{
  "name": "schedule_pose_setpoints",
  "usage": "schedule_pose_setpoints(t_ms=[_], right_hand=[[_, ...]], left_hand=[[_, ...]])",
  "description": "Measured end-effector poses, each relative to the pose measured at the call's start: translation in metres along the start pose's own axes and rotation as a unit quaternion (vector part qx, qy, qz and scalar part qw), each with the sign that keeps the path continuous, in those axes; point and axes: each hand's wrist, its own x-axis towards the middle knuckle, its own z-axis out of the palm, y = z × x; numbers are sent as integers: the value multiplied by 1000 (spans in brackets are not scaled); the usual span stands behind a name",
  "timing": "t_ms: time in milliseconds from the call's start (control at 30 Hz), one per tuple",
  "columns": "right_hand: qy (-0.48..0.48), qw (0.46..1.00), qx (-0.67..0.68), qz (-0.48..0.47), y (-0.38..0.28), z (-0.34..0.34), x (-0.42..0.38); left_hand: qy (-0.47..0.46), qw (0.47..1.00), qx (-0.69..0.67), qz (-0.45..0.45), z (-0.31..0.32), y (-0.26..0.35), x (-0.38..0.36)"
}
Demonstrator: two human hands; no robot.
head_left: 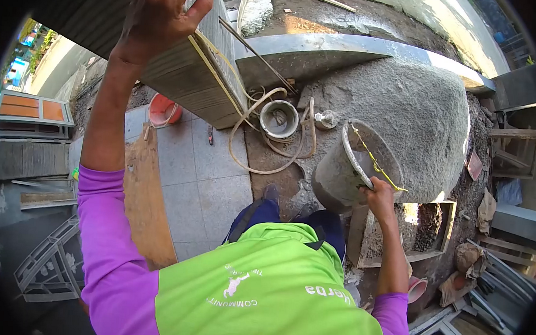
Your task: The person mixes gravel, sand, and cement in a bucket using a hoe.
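Note:
My right hand (379, 199) grips the rim of a large cement-stained bucket (331, 182), which tilts beside my legs. A yellow cord (372, 156) stretches across the bucket's mouth. My left hand (167, 6) is raised high at the upper left, fingers apart and nothing visible in them. It overlaps the ribbed grey column (190, 89) in this view. Ahead of my feet stands a smaller grey bucket (279, 119) with a pale hose (237, 156) looped around it. Close to it is a clear plastic bottle (327, 119).
A heap of grey sand (419, 109) rises behind the bucket. To the right lies a wooden-framed screen (442, 233). On the left are a red bucket (164, 111), floor tiles (183, 153) and a plywood sheet (146, 203). A low curved wall (318, 45) runs across the back.

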Motion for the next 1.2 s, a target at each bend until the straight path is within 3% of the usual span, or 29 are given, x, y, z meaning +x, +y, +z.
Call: schedule_pose_setpoints(t_ms=[300,433,600,833,867,1033,1200], right_hand=[[-78,987,43,-133,-133,10,212],[-74,974,29,-210,-177,27,320],[-85,964,50,-248,-229,43,454],[-102,958,160,-214,-269,55,625],[-138,951,200,-191,-270,47,644],[-110,947,236,-188,-273,29,712],[-102,955,256,-113,-254,8,762]], left_hand=[[-8,998,69,-2,63,-75,39],[-52,983,175,21,75,-95,30],[-99,943,314,-43,94,-98,29],[-179,916,350,-84,97,-96,36],[-186,914,351,-86,98,-96,36],[-213,901,368,-85,99,-96,39],[-239,894,369,-84,99,-95,39]])
